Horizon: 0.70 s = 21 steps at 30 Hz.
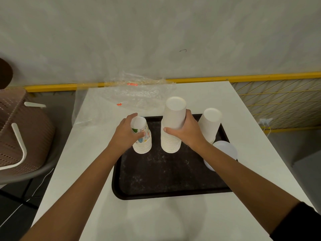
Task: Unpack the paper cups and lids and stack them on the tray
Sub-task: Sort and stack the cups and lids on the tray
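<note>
A dark tray (166, 173) lies on the white table (83, 153). My left hand (126, 133) grips a short stack of printed paper cups (142, 143) standing upside down at the tray's far left. My right hand (186, 131) grips a taller stack of plain white cups (172, 122) at the tray's far middle. Another white cup stack (210, 122) stands upside down at the far right corner. White lids (224, 150) lie at the tray's right edge, partly hidden by my right forearm.
Crumpled clear plastic wrapping (132, 93) lies on the table's far side and hangs over its left edge. A brown perforated chair (20, 133) stands to the left. A yellow wire rack (281, 101) runs along the right beside the grey wall.
</note>
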Motion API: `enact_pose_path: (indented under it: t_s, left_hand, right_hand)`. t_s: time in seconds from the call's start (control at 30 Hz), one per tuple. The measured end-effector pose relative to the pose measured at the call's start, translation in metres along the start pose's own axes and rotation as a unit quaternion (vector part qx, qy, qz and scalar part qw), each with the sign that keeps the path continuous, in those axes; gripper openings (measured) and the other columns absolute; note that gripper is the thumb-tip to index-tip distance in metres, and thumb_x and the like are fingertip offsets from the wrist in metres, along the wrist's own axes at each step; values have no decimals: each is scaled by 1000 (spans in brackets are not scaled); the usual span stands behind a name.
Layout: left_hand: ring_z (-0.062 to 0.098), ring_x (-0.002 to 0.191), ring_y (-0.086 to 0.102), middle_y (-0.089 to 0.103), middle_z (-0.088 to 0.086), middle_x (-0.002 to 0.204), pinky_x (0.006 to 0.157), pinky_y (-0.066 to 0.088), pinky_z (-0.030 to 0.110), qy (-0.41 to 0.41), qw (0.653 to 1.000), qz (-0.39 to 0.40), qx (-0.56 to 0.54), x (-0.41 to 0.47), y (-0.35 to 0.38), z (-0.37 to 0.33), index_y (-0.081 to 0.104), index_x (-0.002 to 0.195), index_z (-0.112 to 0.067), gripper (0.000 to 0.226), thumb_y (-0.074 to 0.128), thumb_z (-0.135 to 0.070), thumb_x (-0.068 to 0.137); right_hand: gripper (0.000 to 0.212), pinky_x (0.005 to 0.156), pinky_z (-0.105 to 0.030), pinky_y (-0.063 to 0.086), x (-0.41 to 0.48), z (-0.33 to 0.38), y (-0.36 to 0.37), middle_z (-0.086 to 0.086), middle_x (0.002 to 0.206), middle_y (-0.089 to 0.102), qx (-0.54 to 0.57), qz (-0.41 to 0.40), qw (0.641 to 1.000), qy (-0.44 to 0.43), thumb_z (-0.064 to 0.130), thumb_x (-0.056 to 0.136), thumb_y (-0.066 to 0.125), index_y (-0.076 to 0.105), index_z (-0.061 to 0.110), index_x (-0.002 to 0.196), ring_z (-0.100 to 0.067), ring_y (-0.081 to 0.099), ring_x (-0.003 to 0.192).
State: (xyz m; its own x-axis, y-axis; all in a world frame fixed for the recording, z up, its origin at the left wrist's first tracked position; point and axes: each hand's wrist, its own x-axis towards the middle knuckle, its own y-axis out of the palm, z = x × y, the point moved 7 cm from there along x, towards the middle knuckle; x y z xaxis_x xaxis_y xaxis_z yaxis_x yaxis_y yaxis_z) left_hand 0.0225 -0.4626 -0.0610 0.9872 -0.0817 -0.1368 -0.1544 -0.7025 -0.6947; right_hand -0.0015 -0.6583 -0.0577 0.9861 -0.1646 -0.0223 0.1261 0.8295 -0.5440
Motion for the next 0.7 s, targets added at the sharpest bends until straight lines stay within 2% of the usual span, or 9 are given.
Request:
enact_pose_path:
  t_s: [0.13,0.2,0.27,0.33,0.37,0.43,0.53,0.63,0.7]
  left_hand:
    - [28,129,42,38,9,143,104,39,42,10,999,-14,-31,-5,-7,0,32,140,-20,71,70,-16,81]
    - [24,126,44,40,6,141,99,42,36,32,997,-61,-32,-14,-17,-5,35,139,-21,66,69,-20,82]
    - [16,112,51,48,2,129,86,45,21,68,988,-129,-45,-29,-28,-15,44,131,-21,51,65,-21,85]
    - [7,90,54,56,-6,106,71,42,10,87,979,-155,-98,-44,-31,-26,52,115,-23,30,61,-19,87]
    - [5,84,54,56,-10,96,68,41,10,86,978,-142,-126,-49,-26,-30,53,107,-26,21,59,-19,88]
    - [4,82,55,58,-14,87,70,43,13,80,979,-90,-162,-55,-10,-38,56,93,-32,14,58,-19,89]
    - [9,83,61,65,-7,81,80,50,22,55,978,29,-197,-60,27,-51,62,86,-28,11,57,-19,89]
    - [13,83,64,67,-2,82,84,53,27,-4,962,174,-209,-64,72,-64,62,95,-21,10,53,-25,92]
    - [13,91,64,66,-1,96,86,52,26,-43,949,251,-183,-68,103,-73,59,111,-19,24,50,-33,93]
  right_hand:
    - [87,103,-36,40,-5,5,-6,-2,137,43,29,-9,1000,-4,27,68,80,28,16,136,-18,43,124]
    - [88,103,-33,41,-11,10,-18,-1,138,42,54,-28,998,-17,28,67,81,29,16,137,-17,44,123]
    - [82,99,-25,39,-20,15,-37,0,134,45,75,-56,995,-36,28,68,80,32,17,134,-14,46,119]
    - [67,95,-20,40,-29,19,-64,3,123,49,111,-98,987,-56,23,70,79,39,18,124,-11,50,112]
    - [59,94,-20,42,-33,19,-80,3,117,52,135,-128,981,-64,20,71,78,42,20,117,-11,52,107]
    - [45,88,-19,48,-41,11,-112,3,107,57,174,-192,963,-70,17,74,76,45,23,105,-11,57,99]
    - [32,78,-17,48,-51,-11,-148,6,98,59,185,-259,946,-55,21,79,71,46,31,95,-8,60,91]
    - [28,72,-14,45,-51,-46,-165,4,99,58,159,-262,952,3,24,81,69,47,24,100,1,56,82]
    - [31,79,-21,46,-48,-78,-162,5,96,55,144,-218,962,79,23,81,69,49,20,104,-6,57,86]
